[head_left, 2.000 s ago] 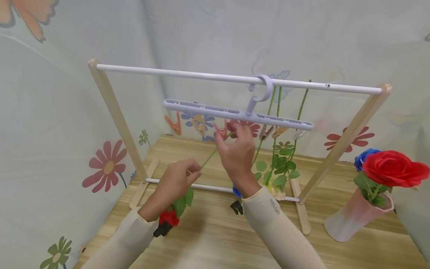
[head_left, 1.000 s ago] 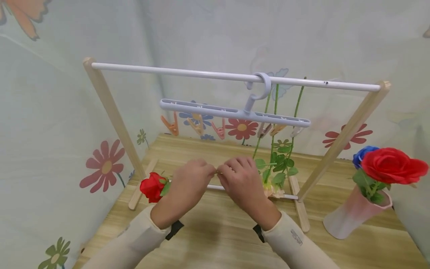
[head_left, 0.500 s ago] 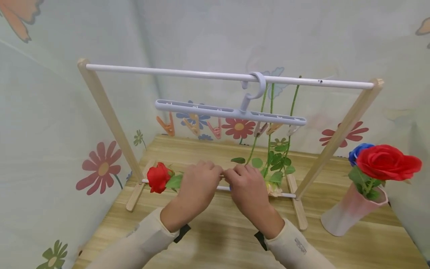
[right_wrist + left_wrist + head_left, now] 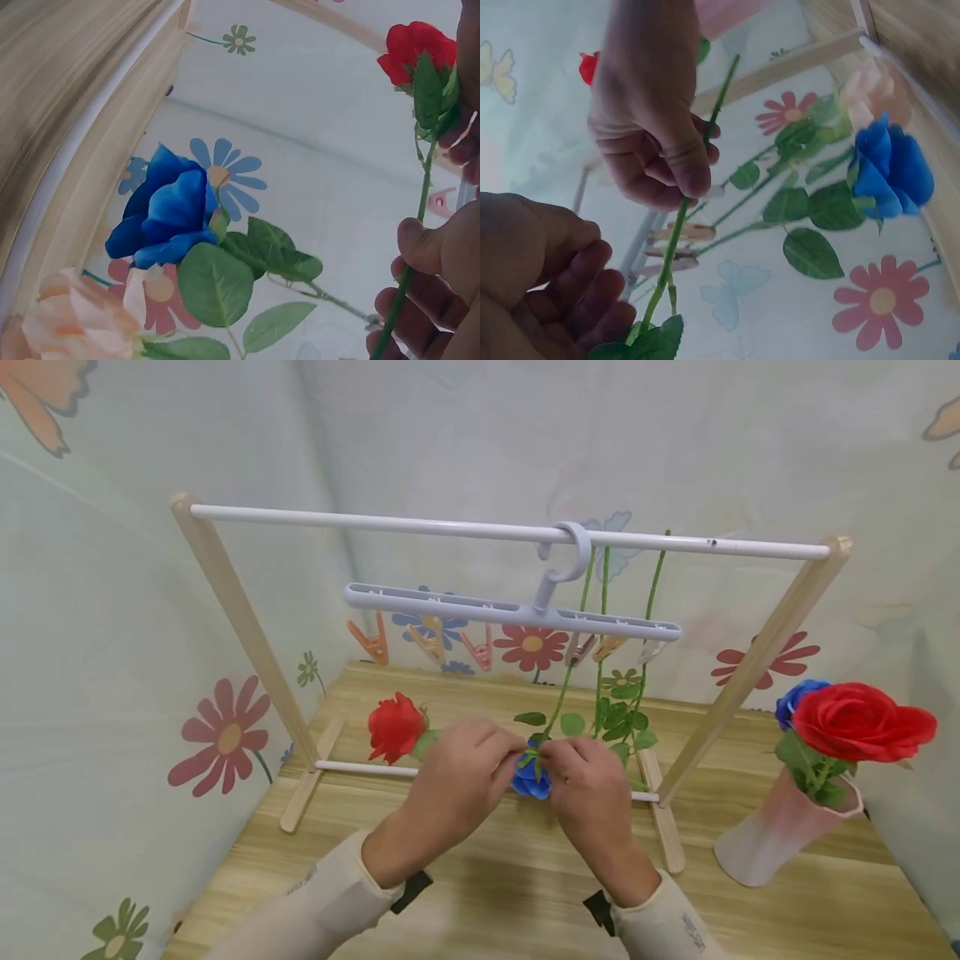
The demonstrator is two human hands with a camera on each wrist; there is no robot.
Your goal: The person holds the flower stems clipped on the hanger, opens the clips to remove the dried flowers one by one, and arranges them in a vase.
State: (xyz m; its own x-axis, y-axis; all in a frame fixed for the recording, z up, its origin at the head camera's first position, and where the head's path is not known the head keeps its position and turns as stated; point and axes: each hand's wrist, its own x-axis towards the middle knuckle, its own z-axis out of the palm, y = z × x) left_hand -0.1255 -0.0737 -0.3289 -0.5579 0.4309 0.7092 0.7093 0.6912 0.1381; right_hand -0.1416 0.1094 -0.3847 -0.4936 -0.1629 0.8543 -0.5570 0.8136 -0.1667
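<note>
The kind of room is unclear; it resembles a small curtained booth, with pale sheets point(image 4: 450, 452) printed with flowers point(image 4: 228, 737) and butterflies point(image 4: 617, 545) enclosing a wood-grained counter point(image 4: 498, 893).

Vs. 2.0 s ago: right hand point(image 4: 592, 781) off the pink clip point(image 4: 478, 647), now lower and nearer; left hand point(image 4: 461, 777) shifted right, close beside it. Bloom of red rose point(image 4: 396, 727) moved from beside the left wrist to the far left of that hand. Vs. 0.5 s ago: bloom farther and more right; blue rose point(image 4: 531, 778), then mostly covered, now visible between the hands.
</note>
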